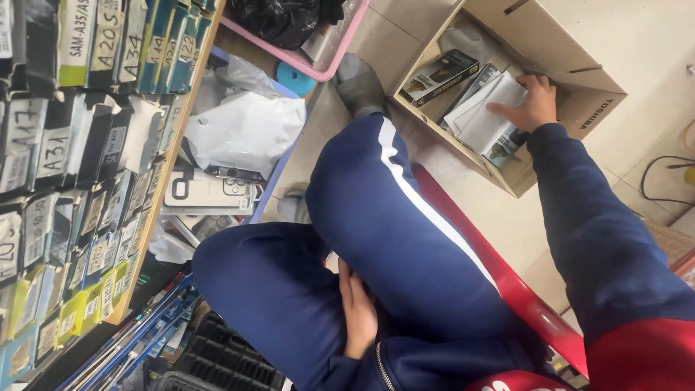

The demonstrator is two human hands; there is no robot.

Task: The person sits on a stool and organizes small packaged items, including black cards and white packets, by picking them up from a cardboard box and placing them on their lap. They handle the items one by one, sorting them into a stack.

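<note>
Seated on a red stool [507, 282] with legs crossed in blue track trousers [391, 239]. Right hand [532, 101] reaching down into a cardboard box [579, 87] on the tiled floor [651, 29], fingers [507, 108] spread flat and pressing on a stack of white flat packets [485, 116] (not curled around them, so nothing gripped yet). Next to the stack, inside the same box, a dark boxed item [441, 72] leaning against the wall. Left hand [358, 315] resting in the lap between the knees, fingers loosely bent, holding nothing that can be seen. To the left, a shelf [79, 145] packed tight with labelled phone cases, and a blue tray [217, 188] of loose cases and white bags. Could go wrong: packets are smooth and stacked, so likely to slide apart or spill if lifted with one flat hand; a far lean could tip the stool.
</note>
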